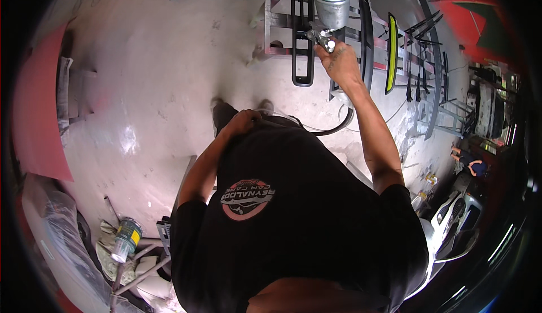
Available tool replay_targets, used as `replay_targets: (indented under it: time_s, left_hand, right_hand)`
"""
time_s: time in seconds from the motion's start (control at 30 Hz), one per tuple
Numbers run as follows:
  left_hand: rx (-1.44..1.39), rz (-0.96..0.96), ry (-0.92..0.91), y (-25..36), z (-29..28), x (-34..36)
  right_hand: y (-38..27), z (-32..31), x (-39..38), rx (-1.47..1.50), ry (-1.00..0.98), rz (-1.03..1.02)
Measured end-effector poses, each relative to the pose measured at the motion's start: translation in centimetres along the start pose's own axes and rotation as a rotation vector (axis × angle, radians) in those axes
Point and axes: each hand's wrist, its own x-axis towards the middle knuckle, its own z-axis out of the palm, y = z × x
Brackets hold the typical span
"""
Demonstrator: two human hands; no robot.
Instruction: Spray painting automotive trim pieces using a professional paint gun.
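Observation:
My right hand (342,64), reaching forward, is closed around a spray gun (323,37). A round silver metal cup with a lid (332,9) sits at the gun's far end. From below that hand a dark hose (333,131) curves back toward my waist. Just beyond and left of the gun lies a long black slotted trim frame (302,59) on a paint-spotted metal rack (271,16). My left hand (243,122) rests at my waist with its fingers curled in; whether anything is in them is hidden.
A curved black strip (367,42) and a yellow-green strip (392,53) lie right of the gun. At left stands a red panel (42,104); below it are a plastic-covered part (62,239) and a green can (127,235). Another person (474,165) is at far right.

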Motion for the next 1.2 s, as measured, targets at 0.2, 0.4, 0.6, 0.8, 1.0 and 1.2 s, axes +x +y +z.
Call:
replay_targets:
  time_s: [0.2, 0.4, 0.6, 0.8, 1.0, 1.2]
  left_hand:
    - [0.079, 0.017, -0.243, -4.3, -7.1, 0.0]
    - [0.050, 0.299, -0.312, -9.2, -16.4, -1.5]
    - [0.086, 0.324, -0.387, -10.0, -22.0, -1.5]
    - [0.137, 0.251, -0.443, -11.0, -25.7, -0.8]
    - [0.107, 0.117, -0.395, -8.9, -30.3, 0.0]
    - [0.088, 0.097, -0.338, -8.9, -32.4, 1.5]
  right_hand:
    - [-3.7, 2.3, 5.5, -0.020, 0.322, 0.002]
    - [-9.5, 2.9, 8.3, -0.005, 0.472, 0.147]
    - [-10.3, 5.7, 4.3, -0.098, 0.375, 0.379]
    - [-10.9, 6.9, 2.8, -0.091, 0.443, 0.472]
    - [-11.0, 5.5, 12.0, -0.141, 0.595, 0.333]
    - [-14.8, 2.5, 17.2, 0.029, 0.689, 0.077]
